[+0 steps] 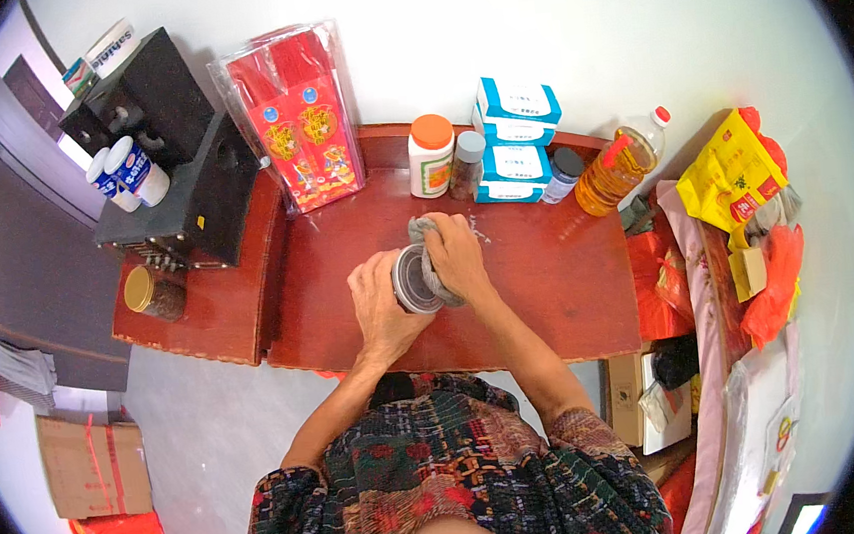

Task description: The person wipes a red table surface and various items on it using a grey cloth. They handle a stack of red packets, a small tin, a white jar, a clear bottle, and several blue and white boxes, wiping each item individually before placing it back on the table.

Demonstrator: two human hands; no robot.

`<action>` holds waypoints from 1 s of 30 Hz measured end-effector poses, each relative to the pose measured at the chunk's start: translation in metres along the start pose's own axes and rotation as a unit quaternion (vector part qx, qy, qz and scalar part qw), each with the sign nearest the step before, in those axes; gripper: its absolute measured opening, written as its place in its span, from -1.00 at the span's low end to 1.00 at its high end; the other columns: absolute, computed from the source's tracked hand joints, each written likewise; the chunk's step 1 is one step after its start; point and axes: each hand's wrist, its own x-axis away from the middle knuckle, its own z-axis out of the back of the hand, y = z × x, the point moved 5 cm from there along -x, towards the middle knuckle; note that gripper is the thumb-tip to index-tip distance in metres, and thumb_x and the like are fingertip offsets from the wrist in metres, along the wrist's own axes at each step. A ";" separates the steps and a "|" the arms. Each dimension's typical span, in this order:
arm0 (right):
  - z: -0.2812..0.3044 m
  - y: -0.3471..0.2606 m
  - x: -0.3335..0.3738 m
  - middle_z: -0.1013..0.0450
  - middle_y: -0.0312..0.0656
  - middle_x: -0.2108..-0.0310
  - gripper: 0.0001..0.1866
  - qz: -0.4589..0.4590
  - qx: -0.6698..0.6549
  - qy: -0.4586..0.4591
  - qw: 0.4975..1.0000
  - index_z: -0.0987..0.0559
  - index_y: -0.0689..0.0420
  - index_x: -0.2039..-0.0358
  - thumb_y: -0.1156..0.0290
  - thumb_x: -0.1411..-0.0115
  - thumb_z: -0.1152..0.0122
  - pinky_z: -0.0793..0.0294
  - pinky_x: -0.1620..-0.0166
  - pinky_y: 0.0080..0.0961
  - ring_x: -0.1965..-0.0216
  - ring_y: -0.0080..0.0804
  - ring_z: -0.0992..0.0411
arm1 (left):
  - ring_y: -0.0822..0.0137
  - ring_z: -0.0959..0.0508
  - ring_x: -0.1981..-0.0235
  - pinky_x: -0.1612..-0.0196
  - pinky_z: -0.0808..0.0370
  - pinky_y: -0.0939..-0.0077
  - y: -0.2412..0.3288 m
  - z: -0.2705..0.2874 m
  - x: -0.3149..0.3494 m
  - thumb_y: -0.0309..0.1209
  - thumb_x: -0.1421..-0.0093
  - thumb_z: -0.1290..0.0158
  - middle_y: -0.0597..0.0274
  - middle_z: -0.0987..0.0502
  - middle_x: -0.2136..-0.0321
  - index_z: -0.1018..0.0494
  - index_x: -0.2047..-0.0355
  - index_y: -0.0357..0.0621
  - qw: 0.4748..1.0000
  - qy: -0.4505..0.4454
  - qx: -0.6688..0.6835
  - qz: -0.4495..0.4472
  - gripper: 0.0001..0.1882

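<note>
Over the middle of the red-brown wooden table, my left hand grips a round jar by its near left side. The jar has a grey rim and a dark, see-through-looking top. My right hand is closed on a grey cloth and presses it against the jar's right side. Part of the cloth sticks out above my right fingers. What is inside the jar cannot be made out.
Along the wall stand an orange-lidded white bottle, a grey-lidded jar, blue-white boxes, a dark-lidded jar and an oil bottle. Red packets lean at left, beside black speakers and a gold-lidded jar.
</note>
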 end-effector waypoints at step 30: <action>0.031 -0.068 0.052 -0.32 0.02 0.14 -0.49 0.177 -0.058 -0.202 0.961 -0.47 0.10 0.02 0.56 0.08 -0.22 -0.39 0.11 -0.20 0.15 0.02 -0.34 | -0.02 -0.27 -0.01 -0.08 -0.20 0.10 -0.051 0.047 -0.011 -0.27 0.23 -0.34 0.03 -0.33 0.05 -0.26 -0.01 -0.15 0.991 0.045 -0.034 0.119 -0.23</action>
